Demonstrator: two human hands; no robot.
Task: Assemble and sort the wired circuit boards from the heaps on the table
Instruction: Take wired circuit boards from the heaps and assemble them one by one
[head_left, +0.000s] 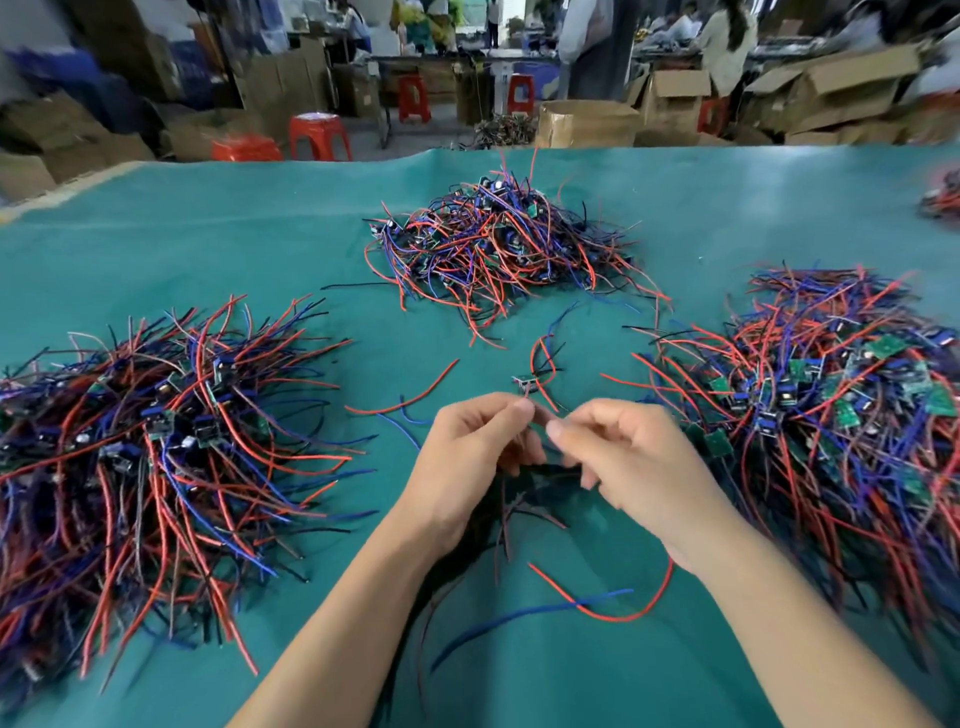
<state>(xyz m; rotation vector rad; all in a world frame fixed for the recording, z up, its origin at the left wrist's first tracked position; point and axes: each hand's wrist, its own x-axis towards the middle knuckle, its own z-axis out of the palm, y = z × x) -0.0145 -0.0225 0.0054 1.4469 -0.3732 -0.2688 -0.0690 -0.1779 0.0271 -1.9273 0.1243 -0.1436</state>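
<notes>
Here, a tabletop (208, 249) covered in smooth teal matting is spread with three bristling heaps of red, blue and black insulated wires soldered to small green boards: the right heap (831, 405), the left heap (140, 441) and the far heap (498, 244). Both bare forearms are stretched forward to the middle, where the left hand (467, 457) and right hand (634, 457) are curled with fingertips nearly meeting. A thin wire of a small wired board (524, 384) just beyond is pinched between them.
</notes>
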